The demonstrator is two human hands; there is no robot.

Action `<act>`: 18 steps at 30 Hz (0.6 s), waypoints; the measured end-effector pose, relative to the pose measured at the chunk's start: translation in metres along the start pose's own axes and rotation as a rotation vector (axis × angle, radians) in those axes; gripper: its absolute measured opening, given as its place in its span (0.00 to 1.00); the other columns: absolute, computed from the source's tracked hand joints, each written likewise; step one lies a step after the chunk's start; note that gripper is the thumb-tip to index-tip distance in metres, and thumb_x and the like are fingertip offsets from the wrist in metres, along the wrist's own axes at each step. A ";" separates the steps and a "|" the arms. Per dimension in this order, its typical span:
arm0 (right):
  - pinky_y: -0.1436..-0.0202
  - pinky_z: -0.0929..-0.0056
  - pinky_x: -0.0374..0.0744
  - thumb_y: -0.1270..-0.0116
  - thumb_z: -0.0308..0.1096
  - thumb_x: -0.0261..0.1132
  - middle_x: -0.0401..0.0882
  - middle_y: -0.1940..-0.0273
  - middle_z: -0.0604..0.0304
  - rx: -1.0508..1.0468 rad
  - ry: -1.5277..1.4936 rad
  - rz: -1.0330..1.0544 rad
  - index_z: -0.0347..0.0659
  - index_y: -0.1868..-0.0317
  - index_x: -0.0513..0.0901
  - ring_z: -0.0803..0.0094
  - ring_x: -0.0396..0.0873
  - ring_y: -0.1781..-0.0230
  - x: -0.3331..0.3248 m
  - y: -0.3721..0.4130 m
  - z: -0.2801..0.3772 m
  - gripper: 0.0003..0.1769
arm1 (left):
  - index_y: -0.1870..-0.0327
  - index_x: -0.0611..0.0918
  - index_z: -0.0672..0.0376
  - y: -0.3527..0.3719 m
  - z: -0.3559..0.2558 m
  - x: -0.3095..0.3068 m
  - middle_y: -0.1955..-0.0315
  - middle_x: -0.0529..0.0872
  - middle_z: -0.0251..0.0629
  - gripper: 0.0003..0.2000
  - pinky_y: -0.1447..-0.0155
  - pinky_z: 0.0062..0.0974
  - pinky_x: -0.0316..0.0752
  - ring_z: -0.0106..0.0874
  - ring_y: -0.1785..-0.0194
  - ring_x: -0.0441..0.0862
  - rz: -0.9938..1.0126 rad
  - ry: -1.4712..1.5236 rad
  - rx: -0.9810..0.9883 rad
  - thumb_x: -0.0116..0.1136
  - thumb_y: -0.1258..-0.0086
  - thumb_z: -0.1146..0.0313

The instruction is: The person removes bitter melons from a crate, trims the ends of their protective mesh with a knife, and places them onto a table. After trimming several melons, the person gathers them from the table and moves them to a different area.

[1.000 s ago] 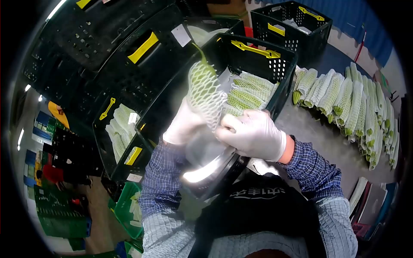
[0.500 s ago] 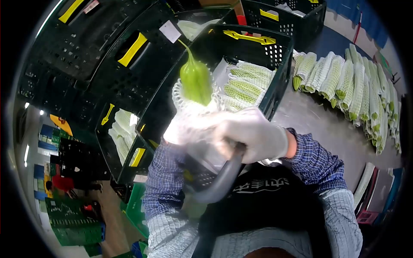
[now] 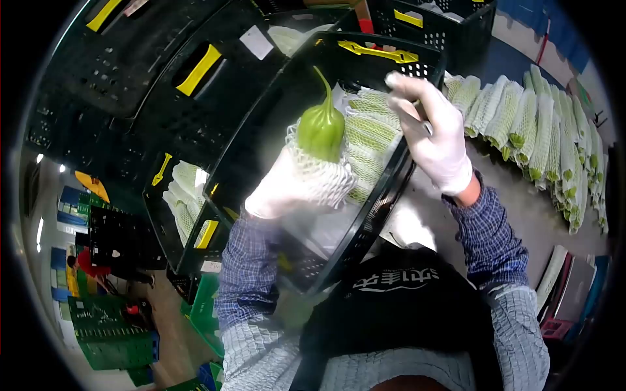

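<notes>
A green gourd (image 3: 321, 130) with a long thin stem stands tilted in my left hand (image 3: 279, 187), stem end up. Its lower part is wrapped in a white foam net sleeve (image 3: 323, 179), and my gloved fingers close round that sleeve. Below it is a dark plastic crate (image 3: 228, 156), where several net-sleeved gourds (image 3: 368, 140) lie side by side. My right hand (image 3: 438, 133), also in a white glove, is raised over the crate's right edge. Its fingers are bent and apart, with the index finger pointing left, away from the held gourd.
Many sleeved gourds (image 3: 521, 124) lie in a row on the grey table (image 3: 489, 195) at right. Stacked black crates (image 3: 156, 39) with yellow handles fill the left. Another crate (image 3: 189, 254) holds sleeved gourds. A person in red (image 3: 91, 264) is in the background.
My right hand has moved up and right, away from the left hand, and its fingers have spread. The held gourd has shifted right and slightly down.
</notes>
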State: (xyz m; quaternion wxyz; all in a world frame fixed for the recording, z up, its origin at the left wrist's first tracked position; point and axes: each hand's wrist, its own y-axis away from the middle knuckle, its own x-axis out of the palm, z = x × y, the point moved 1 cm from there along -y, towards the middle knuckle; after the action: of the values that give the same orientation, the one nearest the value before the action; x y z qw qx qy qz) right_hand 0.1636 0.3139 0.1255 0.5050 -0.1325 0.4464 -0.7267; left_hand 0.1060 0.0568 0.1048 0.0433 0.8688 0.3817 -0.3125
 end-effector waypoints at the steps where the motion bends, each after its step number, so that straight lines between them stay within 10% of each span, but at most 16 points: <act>1: 0.53 0.74 0.82 0.28 0.24 0.57 0.86 0.58 0.55 0.008 0.076 0.010 0.38 0.43 0.81 0.66 0.85 0.59 -0.005 -0.008 0.005 0.16 | 0.32 0.70 0.62 -0.003 -0.008 0.002 0.41 0.78 0.44 0.32 0.35 0.31 0.74 0.33 0.39 0.77 0.052 0.033 -0.022 0.69 0.35 0.62; 3: 0.58 0.75 0.82 0.32 0.22 0.59 0.85 0.63 0.56 -0.099 0.259 0.131 0.41 0.40 0.80 0.68 0.85 0.66 -0.005 -0.018 0.011 0.20 | 0.32 0.69 0.62 -0.009 -0.032 0.003 0.40 0.76 0.45 0.33 0.34 0.33 0.74 0.33 0.37 0.75 0.183 0.433 -0.168 0.69 0.35 0.60; 5: 0.66 0.73 0.80 0.50 0.20 0.61 0.81 0.69 0.58 -0.190 0.251 0.149 0.44 0.38 0.79 0.66 0.82 0.73 -0.002 -0.022 0.019 0.34 | 0.33 0.69 0.62 -0.004 -0.009 0.010 0.39 0.76 0.45 0.32 0.38 0.33 0.77 0.33 0.38 0.76 0.078 0.085 -0.080 0.69 0.34 0.58; 10: 0.66 0.68 0.80 0.45 0.28 0.60 0.81 0.68 0.59 -0.247 0.328 0.207 0.44 0.33 0.74 0.62 0.82 0.73 0.004 -0.020 -0.013 0.34 | 0.38 0.75 0.64 -0.006 -0.032 0.003 0.49 0.82 0.43 0.33 0.38 0.33 0.79 0.35 0.46 0.83 0.052 -0.115 0.092 0.73 0.40 0.54; 12: 0.63 0.65 0.81 0.33 0.33 0.57 0.83 0.70 0.54 0.162 0.658 0.264 0.43 0.33 0.71 0.57 0.84 0.68 -0.002 -0.021 -0.057 0.27 | 0.40 0.77 0.65 -0.008 -0.043 0.001 0.53 0.86 0.42 0.33 0.37 0.32 0.79 0.35 0.50 0.86 -0.001 -0.154 0.161 0.75 0.42 0.54; 16: 0.58 0.70 0.83 0.28 0.34 0.59 0.87 0.62 0.51 0.254 0.160 0.188 0.35 0.43 0.79 0.63 0.86 0.66 -0.018 -0.016 -0.057 0.17 | 0.39 0.77 0.65 -0.013 -0.034 0.003 0.47 0.85 0.44 0.35 0.35 0.30 0.78 0.35 0.44 0.85 -0.206 0.261 0.078 0.78 0.45 0.58; 18: 0.58 0.75 0.81 0.27 0.37 0.60 0.86 0.60 0.57 0.419 -0.115 0.341 0.34 0.43 0.79 0.74 0.83 0.67 -0.015 -0.018 -0.029 0.19 | 0.35 0.74 0.64 -0.016 -0.041 0.003 0.42 0.82 0.44 0.38 0.35 0.33 0.78 0.35 0.41 0.83 -0.193 -0.150 0.169 0.80 0.47 0.60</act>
State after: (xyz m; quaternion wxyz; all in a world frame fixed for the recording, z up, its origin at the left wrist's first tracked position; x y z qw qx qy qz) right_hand 0.1411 0.3432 0.1272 0.6610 0.0111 0.2729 -0.6989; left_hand 0.1173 0.0832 0.1387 -0.0315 0.8028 0.4314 -0.4104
